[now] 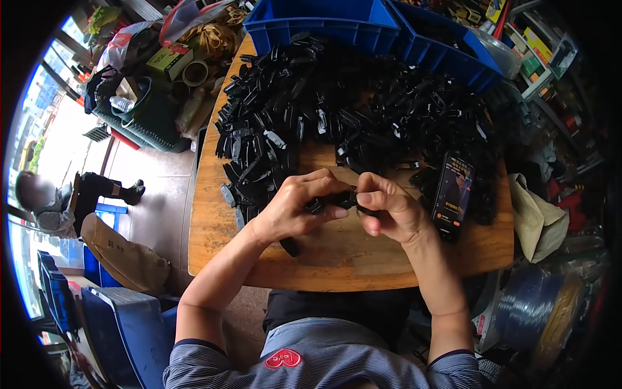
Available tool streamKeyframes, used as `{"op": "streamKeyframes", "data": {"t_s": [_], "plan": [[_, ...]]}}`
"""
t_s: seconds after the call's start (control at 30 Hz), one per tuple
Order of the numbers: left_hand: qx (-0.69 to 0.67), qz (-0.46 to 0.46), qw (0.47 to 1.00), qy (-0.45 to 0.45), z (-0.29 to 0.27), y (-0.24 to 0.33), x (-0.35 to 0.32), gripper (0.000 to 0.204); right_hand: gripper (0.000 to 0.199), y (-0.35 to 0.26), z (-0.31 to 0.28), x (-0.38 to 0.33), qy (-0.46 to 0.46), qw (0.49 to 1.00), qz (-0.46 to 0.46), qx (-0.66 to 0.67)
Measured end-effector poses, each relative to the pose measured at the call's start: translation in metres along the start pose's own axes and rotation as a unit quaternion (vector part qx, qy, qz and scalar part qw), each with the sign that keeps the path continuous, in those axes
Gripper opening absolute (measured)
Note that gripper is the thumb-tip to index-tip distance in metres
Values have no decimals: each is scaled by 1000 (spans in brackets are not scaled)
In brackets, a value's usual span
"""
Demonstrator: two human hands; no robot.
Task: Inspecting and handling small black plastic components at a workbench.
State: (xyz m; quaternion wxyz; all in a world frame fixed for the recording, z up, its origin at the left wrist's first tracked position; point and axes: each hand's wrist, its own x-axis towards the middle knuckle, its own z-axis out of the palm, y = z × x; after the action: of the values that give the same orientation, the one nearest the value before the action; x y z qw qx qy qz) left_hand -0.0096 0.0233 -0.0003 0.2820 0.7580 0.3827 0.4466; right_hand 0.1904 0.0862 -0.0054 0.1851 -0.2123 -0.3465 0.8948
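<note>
Both my hands meet over the near part of a wooden table [337, 259]. My left hand [301, 204] is closed round a small black plastic part [315, 206], with the thumb along its near side. Fingers of my right hand [392, 204] pinch the right end of a black piece [353, 200] between thumb and forefinger. Whether this is one part or two joined together I cannot tell, since the fingers cover much of it. Just beyond the hands lies a wide heap of similar black plastic parts [311, 97], some with grey faces. One dark part [289, 246] lies under my left wrist.
A phone [453, 194] with a lit screen leans right of my right hand. Blue bins [324, 29] stand along the table's far edge. A dark green basket [149, 110] and bags are at the left, where a person [58, 207] sits further off. Wrapped spools [538, 311] stand at the lower right.
</note>
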Motion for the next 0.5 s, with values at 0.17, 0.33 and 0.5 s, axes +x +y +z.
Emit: {"op": "streamKeyframes", "data": {"t_s": [0.17, 0.33, 0.5], "plan": [[-54, -91, 994, 1, -2, 6, 0, 32, 22, -2, 17, -6, 48, 993, -61, -92], [-352, -265, 897, 31, 18, 4, 6, 47, 31, 10, 16, 6, 46, 910, -290, -291], [-371, -291, 882, 15, 16, 17, 10, 41, 23, -8, 13, -3, 165, 793, -304, -502]]}}
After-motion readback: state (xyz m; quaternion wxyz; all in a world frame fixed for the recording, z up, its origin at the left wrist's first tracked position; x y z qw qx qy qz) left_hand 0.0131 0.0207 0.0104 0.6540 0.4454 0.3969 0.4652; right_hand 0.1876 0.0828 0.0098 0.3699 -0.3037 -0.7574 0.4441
